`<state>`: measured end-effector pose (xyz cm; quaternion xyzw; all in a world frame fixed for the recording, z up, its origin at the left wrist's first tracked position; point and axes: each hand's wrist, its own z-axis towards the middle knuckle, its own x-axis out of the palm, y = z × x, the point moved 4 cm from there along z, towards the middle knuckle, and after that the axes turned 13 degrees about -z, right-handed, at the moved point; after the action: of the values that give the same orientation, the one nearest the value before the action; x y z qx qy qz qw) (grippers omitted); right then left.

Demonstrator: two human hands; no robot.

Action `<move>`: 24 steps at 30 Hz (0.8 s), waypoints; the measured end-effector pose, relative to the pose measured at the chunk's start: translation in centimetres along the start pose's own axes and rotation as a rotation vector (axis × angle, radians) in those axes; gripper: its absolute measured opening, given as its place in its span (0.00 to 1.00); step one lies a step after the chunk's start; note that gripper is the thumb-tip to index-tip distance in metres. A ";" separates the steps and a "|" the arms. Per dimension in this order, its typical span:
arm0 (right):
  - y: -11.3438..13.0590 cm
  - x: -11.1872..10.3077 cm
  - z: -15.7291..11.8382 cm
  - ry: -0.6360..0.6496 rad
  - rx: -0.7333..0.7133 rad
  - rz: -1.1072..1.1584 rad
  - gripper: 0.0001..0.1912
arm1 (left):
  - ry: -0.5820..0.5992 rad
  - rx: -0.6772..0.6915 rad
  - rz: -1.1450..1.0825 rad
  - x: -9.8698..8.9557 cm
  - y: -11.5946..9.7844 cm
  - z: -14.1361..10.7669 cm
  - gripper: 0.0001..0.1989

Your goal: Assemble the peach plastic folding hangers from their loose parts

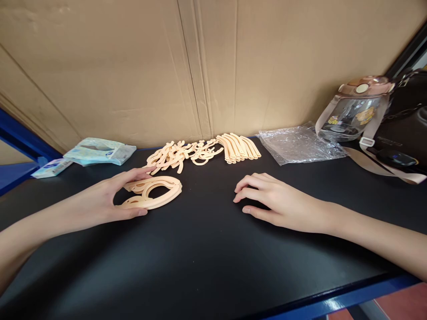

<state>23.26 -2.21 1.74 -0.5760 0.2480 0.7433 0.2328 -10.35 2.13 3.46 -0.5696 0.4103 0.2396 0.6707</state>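
Note:
My left hand point(116, 195) is wrapped around a small stack of cream plastic folding hangers point(163, 202), folded into a loop and lying on the black table. The thumb lies along the near side and the fingers along the far side. My right hand point(267, 200) rests palm down on the table with loosely bent fingers apart and nothing in them. Behind the stack is a jumbled pile of cream hook-shaped pieces point(173, 155). To the right of that pile, curved cream hanger arms point(238, 147) lie side by side in a neat bunch.
A clear plastic bag point(300, 144) lies at the back right, beside a strapped water bottle point(353, 109) and a dark bag point(403, 129). Tissue packs point(100, 151) sit at the back left. A cardboard wall point(133, 66) stands behind; a blue rail point(333, 302) edges the table.

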 end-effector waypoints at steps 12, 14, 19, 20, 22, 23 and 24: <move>0.1 -0.1 0.2 -0.003 -0.001 -0.001 0.10 | 0.009 -0.015 0.010 -0.1 -0.3 -0.1 0.44; 0.1 -0.1 0.2 -0.007 -0.002 -0.001 0.10 | 0.018 -0.018 0.007 -0.1 -0.2 -0.1 0.44; 0.0 0.0 0.1 -0.007 -0.002 -0.007 0.10 | 0.018 -0.006 -0.018 -0.4 -0.1 -0.1 0.43; 0.0 0.0 0.1 -0.007 -0.005 -0.009 0.10 | 0.010 -0.003 -0.024 -0.5 -0.1 -0.1 0.43; 0.1 -0.1 0.1 -0.007 -0.012 -0.013 0.10 | -0.009 -0.006 -0.036 -0.8 -0.2 0.1 0.42; 0.1 -0.1 0.2 -0.008 -0.012 -0.015 0.10 | -0.025 -0.014 -0.046 -1.1 -0.2 0.3 0.40; 0.1 -0.1 0.2 -0.009 -0.011 -0.017 0.10 | -0.047 -0.022 -0.059 -1.3 -0.2 0.5 0.38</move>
<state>23.09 -2.14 1.85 -0.5758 0.2382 0.7454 0.2369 -10.74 2.78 4.67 -0.5827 0.3748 0.2376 0.6808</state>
